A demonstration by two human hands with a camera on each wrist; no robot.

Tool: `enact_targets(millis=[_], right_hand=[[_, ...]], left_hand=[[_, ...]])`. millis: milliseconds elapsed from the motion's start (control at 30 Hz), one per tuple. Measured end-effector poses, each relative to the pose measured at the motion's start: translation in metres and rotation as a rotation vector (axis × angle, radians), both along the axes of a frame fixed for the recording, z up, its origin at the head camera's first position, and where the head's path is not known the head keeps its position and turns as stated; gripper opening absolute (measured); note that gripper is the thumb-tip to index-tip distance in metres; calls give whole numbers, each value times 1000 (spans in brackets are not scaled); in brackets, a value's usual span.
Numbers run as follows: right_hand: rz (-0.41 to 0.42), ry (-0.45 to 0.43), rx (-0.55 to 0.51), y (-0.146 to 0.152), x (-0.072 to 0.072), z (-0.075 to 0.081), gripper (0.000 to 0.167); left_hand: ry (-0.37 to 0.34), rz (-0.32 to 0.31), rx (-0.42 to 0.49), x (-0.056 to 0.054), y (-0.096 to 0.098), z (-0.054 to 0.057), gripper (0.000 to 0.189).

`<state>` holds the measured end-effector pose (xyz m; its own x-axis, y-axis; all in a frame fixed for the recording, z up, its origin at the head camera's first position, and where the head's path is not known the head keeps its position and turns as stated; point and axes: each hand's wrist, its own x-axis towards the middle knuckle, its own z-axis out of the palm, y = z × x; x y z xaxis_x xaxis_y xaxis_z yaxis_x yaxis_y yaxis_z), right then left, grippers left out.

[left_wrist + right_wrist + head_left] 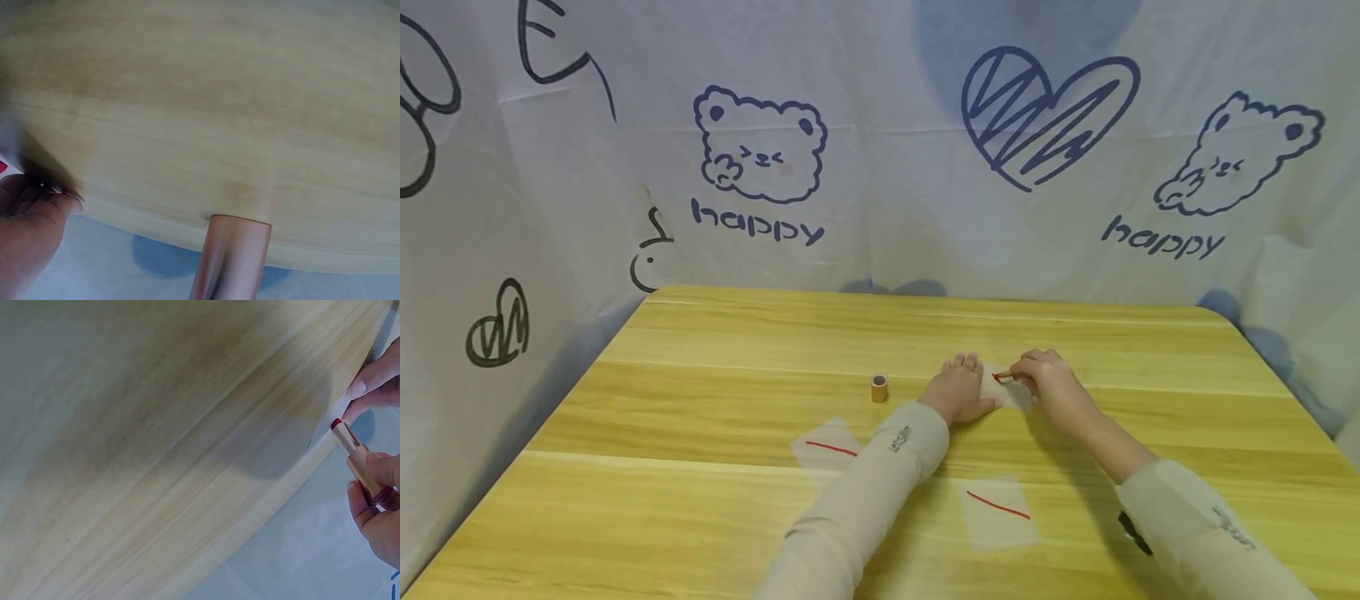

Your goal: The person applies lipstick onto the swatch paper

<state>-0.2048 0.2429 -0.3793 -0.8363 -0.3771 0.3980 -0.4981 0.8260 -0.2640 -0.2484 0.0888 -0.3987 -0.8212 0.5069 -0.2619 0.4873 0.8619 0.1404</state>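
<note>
In the head view my right hand (1054, 387) grips a lipstick (359, 461) with a gold tube and a red tip. Its tip meets a small white paper (1017, 395), with a bit of red there. My left hand (958, 392) rests on the paper's left side, fingers stretched forward and thumb out to the right. The right wrist view has the lipstick held between thumb and fingers, close to the left hand's fingertips (359, 389). Part of the paper lies hidden under the hands.
A lipstick cap (879, 388) stands upright left of the left hand. Two more papers, each with a red line, lie nearer: one on the left (827, 435), partly behind the left sleeve, and one in the middle (1000, 533). A printed curtain (880, 183) hangs behind the wooden table (700, 500).
</note>
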Motion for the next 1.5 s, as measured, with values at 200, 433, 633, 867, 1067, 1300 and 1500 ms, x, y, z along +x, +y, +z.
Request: enact_targets(millis=[200,433,633,867,1067,1300,1500], right_hand=[[-4,2,9,1,1,1,13],[-10,-1,15,1,2,2,12],[-8,12,10,1,5,5,10],[3,24,4,2,7,3,10],[-2,20,7,2,9,3,10],[4,24,6,4,10,3,11],[7,30,6,5,10,2,11]], left_hand=[[12,1,-7,0,1,0,73],[26,1,-26,0,1,1,73],[41,-6,-31,0,2,0,74],[45,-6,-15,1,1,-2,74],[38,3,-16,3,1,-3,73],[29,9,-14,3,1,-2,73],[36,2,-20,3,1,-1,73]])
